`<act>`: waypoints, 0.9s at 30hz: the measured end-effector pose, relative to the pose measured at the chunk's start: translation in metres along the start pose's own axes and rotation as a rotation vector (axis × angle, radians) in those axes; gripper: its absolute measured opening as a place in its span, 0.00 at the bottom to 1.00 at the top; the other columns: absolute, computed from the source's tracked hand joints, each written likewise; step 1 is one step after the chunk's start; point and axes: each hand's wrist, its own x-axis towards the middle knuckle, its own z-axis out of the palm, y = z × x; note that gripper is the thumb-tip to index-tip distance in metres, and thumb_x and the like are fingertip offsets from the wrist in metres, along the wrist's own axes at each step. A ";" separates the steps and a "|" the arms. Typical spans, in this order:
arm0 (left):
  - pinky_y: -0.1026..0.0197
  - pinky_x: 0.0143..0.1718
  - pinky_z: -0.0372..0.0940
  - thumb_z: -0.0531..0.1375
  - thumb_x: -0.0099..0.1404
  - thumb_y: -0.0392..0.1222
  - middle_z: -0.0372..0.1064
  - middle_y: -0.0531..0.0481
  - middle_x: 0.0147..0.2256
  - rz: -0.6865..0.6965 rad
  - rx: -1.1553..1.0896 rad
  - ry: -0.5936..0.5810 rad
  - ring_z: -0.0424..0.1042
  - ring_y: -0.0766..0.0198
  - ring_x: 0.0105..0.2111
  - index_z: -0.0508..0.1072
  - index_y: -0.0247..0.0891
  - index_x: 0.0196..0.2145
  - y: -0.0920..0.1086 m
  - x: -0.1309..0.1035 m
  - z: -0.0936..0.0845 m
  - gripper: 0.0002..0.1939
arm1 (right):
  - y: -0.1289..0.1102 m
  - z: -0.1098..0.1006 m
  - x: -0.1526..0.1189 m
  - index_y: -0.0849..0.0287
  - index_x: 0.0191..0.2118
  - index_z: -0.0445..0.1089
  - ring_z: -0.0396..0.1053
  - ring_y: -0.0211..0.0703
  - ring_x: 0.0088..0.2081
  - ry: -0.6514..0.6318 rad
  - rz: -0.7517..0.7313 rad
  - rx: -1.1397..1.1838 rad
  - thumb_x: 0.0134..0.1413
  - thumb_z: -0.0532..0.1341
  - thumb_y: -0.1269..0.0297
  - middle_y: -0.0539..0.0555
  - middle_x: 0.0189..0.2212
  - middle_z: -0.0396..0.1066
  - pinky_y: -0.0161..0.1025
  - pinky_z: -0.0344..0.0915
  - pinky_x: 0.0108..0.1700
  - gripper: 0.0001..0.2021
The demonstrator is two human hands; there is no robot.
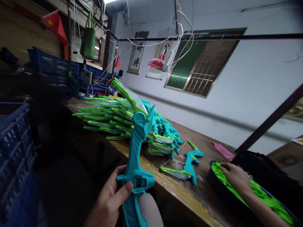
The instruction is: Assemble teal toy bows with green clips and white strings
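My left hand (pixel 113 195) is closed round the teal grip of a toy bow (pixel 137 145), held upright in front of the table. A green limb with a clear panel and string slants up from its top; its lower end runs out of view. Over a dark tub (pixel 224 189) at the right, my right hand (pixel 236 178) reaches in with bent fingers among small bright green plastic pieces (pixel 270 197). Its fingertips are partly hidden there. Another teal and green toy bow (pixel 189 164) lies on the table between my hands.
A large pile of toy bows (pixel 111 116) covers the far part of the wooden table (pixel 180 195). Pink cloth (pixel 223 151) lies near the wall. Blue crates (pixel 14 151) stand at the left. A red lamp (pixel 157 62) hangs above, and a dark post (pixel 270 119) slants at the right.
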 end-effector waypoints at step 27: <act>0.60 0.48 0.69 0.69 0.63 0.46 0.79 0.45 0.47 -0.028 -0.009 -0.265 0.77 0.56 0.47 0.74 0.40 0.51 -0.011 0.000 -0.012 0.20 | -0.273 -0.037 -0.166 0.67 0.44 0.77 0.76 0.47 0.41 0.113 -1.248 0.325 0.72 0.51 0.75 0.58 0.41 0.81 0.42 0.76 0.43 0.16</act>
